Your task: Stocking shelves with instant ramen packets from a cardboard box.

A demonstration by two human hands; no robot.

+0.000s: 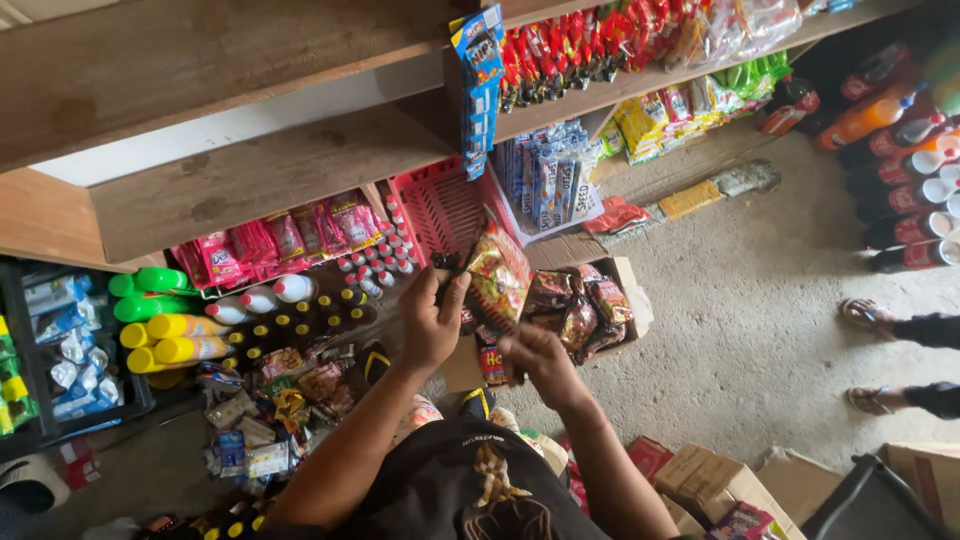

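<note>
My left hand point(430, 320) grips the upper edge of an orange-red snack packet point(497, 280), holding it up in front of me. My right hand point(535, 362) pinches the packet's lower end. Just beyond them, an open cardboard box point(632, 292) on the floor holds several more dark and red snack packets point(580, 310). A red plastic crate point(445, 208) stands upright behind the box.
Wooden shelves point(270, 170) run overhead, hung with snack strips. Bottles point(170, 335), small packets and sachets crowd the lower left. Soda bottles point(900, 150) line the right edge. Another person's sandalled feet point(868, 315) stand at right. Cardboard boxes point(700, 475) lie near my legs.
</note>
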